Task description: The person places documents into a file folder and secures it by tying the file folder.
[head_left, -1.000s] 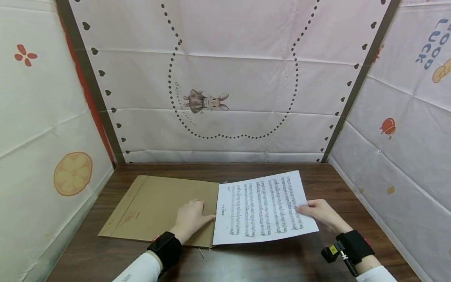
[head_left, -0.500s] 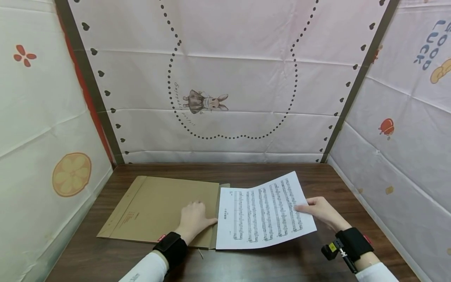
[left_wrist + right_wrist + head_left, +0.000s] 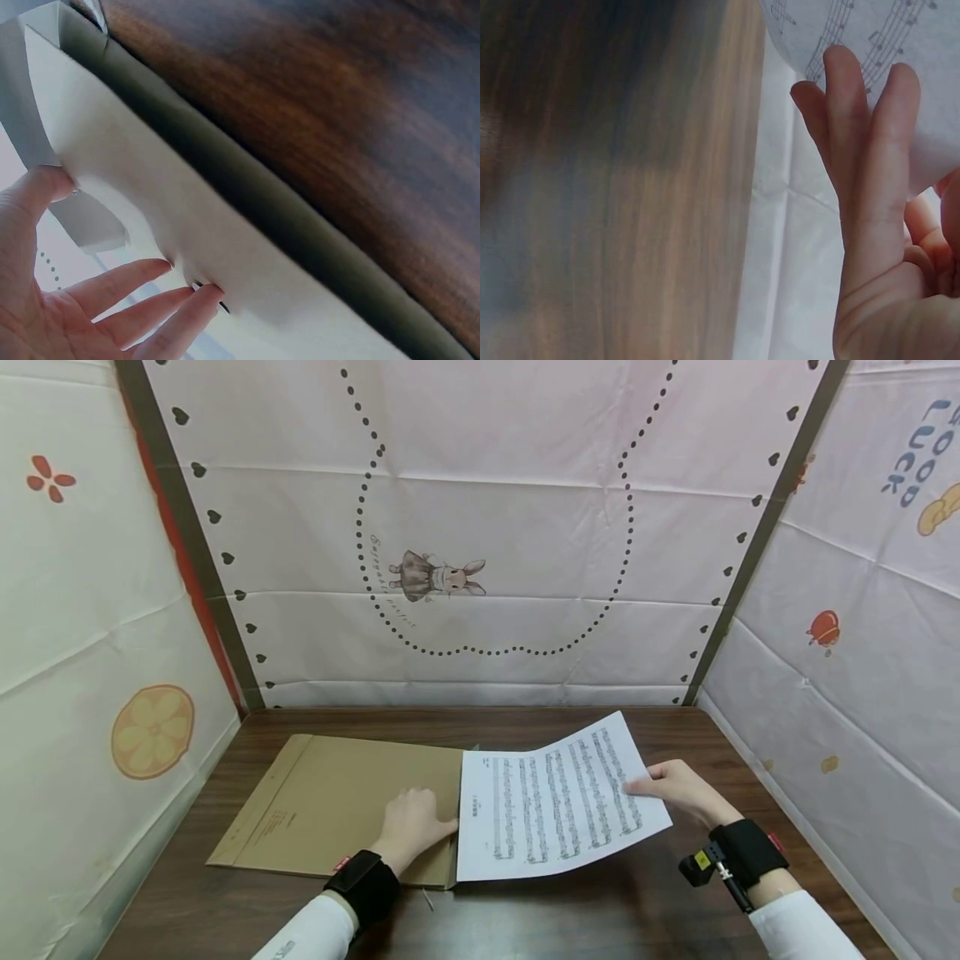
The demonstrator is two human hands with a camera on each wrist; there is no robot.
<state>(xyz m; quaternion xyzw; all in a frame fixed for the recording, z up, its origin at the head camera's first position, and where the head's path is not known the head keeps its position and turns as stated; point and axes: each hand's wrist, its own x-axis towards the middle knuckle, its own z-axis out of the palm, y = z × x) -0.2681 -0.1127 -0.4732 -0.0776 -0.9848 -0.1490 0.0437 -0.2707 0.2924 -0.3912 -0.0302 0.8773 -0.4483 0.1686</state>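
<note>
A brown paper file folder [image 3: 352, 772] lies on the left half of the table. My left hand [image 3: 408, 827] rests on its top cover, thumb stretched toward the right edge. Seen from the left wrist, the spread fingertips of that hand [image 3: 82, 307] press against the cover [image 3: 142, 157], and a dark gap shows beneath it. On the right, my right hand [image 3: 682, 789] pinches the far-right part of a sheet of printed music [image 3: 547, 810]. The sheet's left edge meets the folder's right edge, while its right side curves upward. Close up, the right hand's fingers [image 3: 877, 187] spread along the sheet [image 3: 934, 105].
The brown wooden table [image 3: 525, 927] carries a thin short stick-like piece [image 3: 427, 900] in front of the folder. White patterned cloth walls [image 3: 495, 543] enclose the table at the back and both sides. A black strap with a small camera [image 3: 697, 870] sits on the right wrist.
The music sheet shifted right and toward me, then came back slightly left and away, its right side curling higher. My left hand moved a little right; my right hand rose slightly.
</note>
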